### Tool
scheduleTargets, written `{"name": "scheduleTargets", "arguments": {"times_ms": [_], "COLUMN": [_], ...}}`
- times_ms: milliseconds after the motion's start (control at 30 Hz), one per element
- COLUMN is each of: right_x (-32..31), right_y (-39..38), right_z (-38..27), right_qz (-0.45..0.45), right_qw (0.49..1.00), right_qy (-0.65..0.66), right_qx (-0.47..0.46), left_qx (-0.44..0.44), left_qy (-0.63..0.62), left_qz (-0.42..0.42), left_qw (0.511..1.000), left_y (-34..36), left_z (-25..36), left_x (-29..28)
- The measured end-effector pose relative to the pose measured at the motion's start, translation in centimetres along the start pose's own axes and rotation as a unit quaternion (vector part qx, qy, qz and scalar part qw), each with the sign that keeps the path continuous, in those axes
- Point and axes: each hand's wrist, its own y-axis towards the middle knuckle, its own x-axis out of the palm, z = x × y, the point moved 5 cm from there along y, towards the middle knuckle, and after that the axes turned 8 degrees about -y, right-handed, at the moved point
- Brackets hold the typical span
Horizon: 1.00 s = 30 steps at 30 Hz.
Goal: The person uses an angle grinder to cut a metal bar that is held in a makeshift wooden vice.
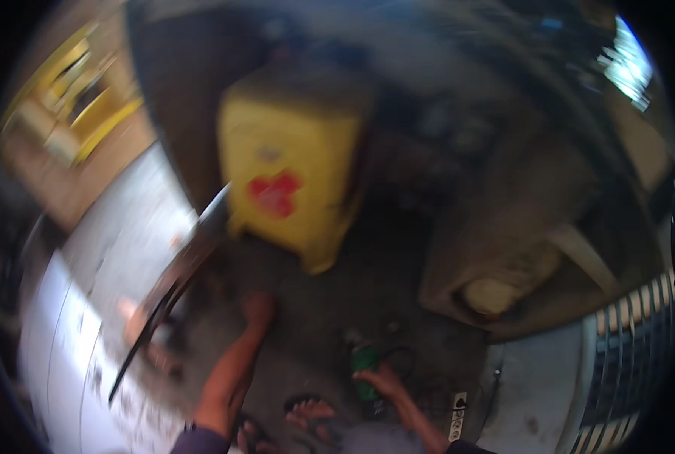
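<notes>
Low at the right, my right hand (383, 380) is wrapped round a green power tool (365, 369) with a greyish head, held close to the floor. Blur hides the tool's exact kind. My left arm reaches forward, and my left hand (258, 306) is over the dark floor below the yellow plastic stool (288, 166). Its fingers are smeared by motion, so I cannot make out whether it holds anything. The stool bears a red mark on its side and looks tilted.
A white power strip (457, 418) lies right of my right hand, near a dark cable (407, 362). A brown box-like piece (519, 272) with an opening stands farther right. At left are a long dark strip (142, 344) and pale panels (72, 333). My sandalled feet (311, 411) are below.
</notes>
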Motion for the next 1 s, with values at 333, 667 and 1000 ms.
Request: {"name": "scheduleTargets", "arguments": {"times_ms": [333, 667, 1000], "right_x": [-2.2, -2.7, -3.8], "right_y": [-2.3, -2.2, -1.8], "right_z": [1.1, 0.5, 1.4], "right_qz": [0.036, 0.047, 0.055], "right_qw": [0.999, 0.996, 0.989], "right_qy": [-0.007, -0.031, 0.118], "right_qx": [-0.023, -0.064, -0.069], "left_qx": [0.062, 0.36, 0.526], "left_qy": [-0.09, -0.28, -0.278], "left_qz": [-0.259, -0.169, -0.07], "left_qw": [0.96, 0.874, 0.801], "left_y": [-0.2, -3.3, -5.9], "left_z": [4.6, 20.2, 37.4], "left_x": [-7.4, -41.8, -51.3]}}
